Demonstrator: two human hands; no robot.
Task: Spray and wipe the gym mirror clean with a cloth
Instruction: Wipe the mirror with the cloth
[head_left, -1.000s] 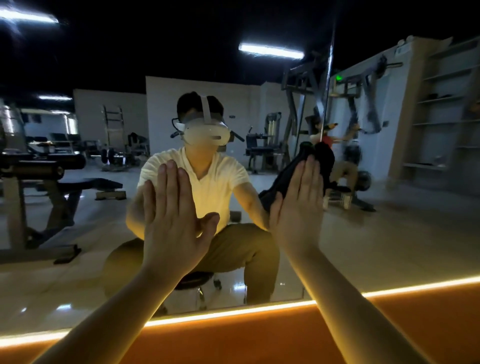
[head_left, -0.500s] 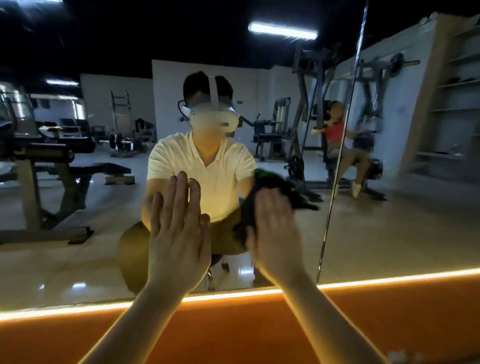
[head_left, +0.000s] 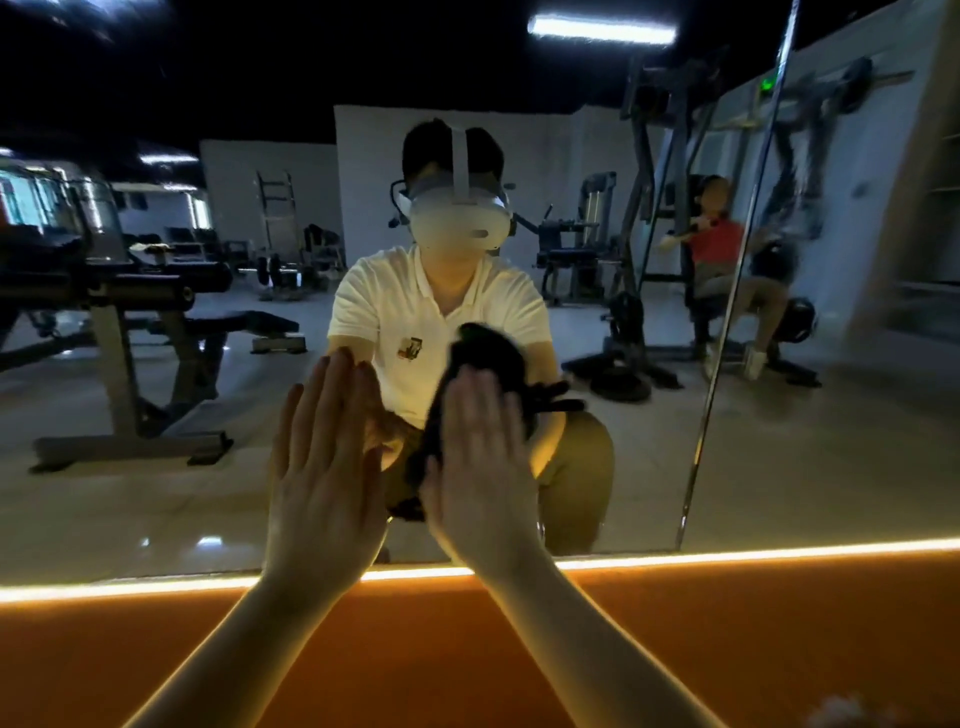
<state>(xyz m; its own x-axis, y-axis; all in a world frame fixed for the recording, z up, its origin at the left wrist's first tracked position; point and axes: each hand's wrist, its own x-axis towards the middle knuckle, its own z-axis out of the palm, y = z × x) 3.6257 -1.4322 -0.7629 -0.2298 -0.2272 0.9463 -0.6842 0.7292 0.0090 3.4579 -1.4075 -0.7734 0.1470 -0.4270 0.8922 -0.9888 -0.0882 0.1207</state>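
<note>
**Wiping low on the mirror, most of the glass to go**

Your right hand (head_left: 483, 457) lies flat with its fingers straight and pushes the dark cloth (head_left: 483, 353) against the mirror (head_left: 156, 493). The cloth is trapped under the palm, not gripped, and bunches out above the fingertips. Your left hand (head_left: 322, 467) rests just beside it, also flat on the glass, with its fingers straight and together and nothing in it. Both hands sit low on the mirror, close above its bottom edge and the light strip (head_left: 779, 552), and left of the upright seam (head_left: 727, 312).

Nothing to spray with is in view, and you cannot tell from here whether the glass is wet. The wiping looks under way in this low middle patch only. The higher glass, the far left and the pane beyond the seam likely remain to be done.
</note>
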